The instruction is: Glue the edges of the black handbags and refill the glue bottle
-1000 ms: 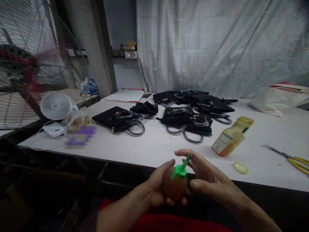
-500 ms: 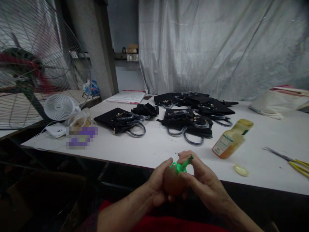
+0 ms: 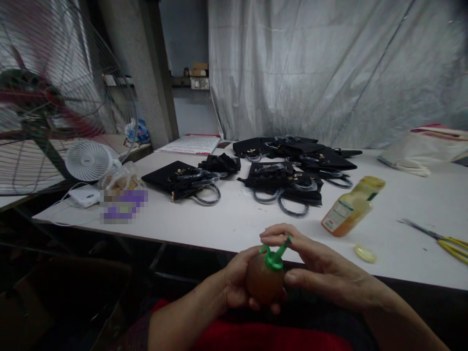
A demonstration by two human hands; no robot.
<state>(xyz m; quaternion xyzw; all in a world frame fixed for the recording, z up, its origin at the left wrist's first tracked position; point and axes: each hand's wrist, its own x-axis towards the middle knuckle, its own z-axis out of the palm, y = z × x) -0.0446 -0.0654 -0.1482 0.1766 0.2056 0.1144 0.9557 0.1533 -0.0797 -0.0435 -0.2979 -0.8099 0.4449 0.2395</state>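
My left hand (image 3: 241,280) is wrapped round a small round squeeze bottle (image 3: 263,280) of brownish-amber liquid, held upright over the table's front edge. A green nozzle cap (image 3: 274,261) sits on its top, its spout leaning to the right. My right hand (image 3: 318,261) is at the bottle's right side, fingers stretched out behind the spout and thumb apart from them. Whether its fingertips touch the spout I cannot tell. On the table to the right, a larger clear bottle (image 3: 347,212) with some orange liquid stands near a loose yellowish lid (image 3: 364,253).
Several black handbags (image 3: 285,183) with wrapped handles lie across the white table (image 3: 204,224). Yellow-handled scissors (image 3: 444,241) rest at the right, a cloth bag (image 3: 420,148) behind them. At the left are a small white fan (image 3: 88,160), a power bank (image 3: 85,195) and a large caged fan (image 3: 40,97).
My right hand has loosened from the green cap and moved slightly right, its fingers now straighter. My left hand keeps hold of the squeeze bottle.
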